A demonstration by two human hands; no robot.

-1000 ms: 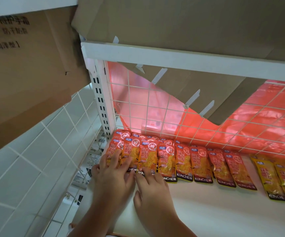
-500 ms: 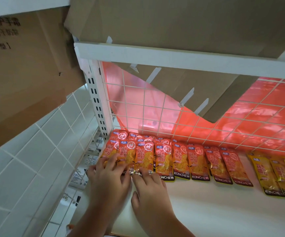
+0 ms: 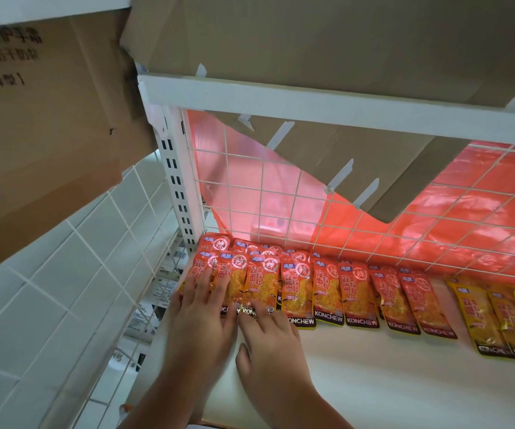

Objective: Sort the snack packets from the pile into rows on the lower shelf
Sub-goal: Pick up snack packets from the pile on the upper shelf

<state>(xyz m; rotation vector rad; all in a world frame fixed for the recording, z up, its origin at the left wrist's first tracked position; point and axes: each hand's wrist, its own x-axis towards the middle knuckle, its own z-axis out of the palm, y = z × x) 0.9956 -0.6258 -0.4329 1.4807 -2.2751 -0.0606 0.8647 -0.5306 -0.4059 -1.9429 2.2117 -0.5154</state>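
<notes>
Glossy red snack packets (image 3: 327,289) are pressed by flat-fingered left hand (image 3: 200,320) and right hand (image 3: 273,342); bare lower shelf (image 3: 389,382) is seen at five o'clock.

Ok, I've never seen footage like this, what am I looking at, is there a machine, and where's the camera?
No machine here, just a person's two bare hands. The picture comes from a camera worn on the person's head, looking forward and down. The left hand lies flat on the leftmost red snack packets, and the right hand touches a packet's bottom edge with its fingertips; nothing is held. The packets lie in overlapping rows on a white shelf, with yellow packets farther right. Behind stands a white wire grid, and a cardboard box sits above.
</notes>
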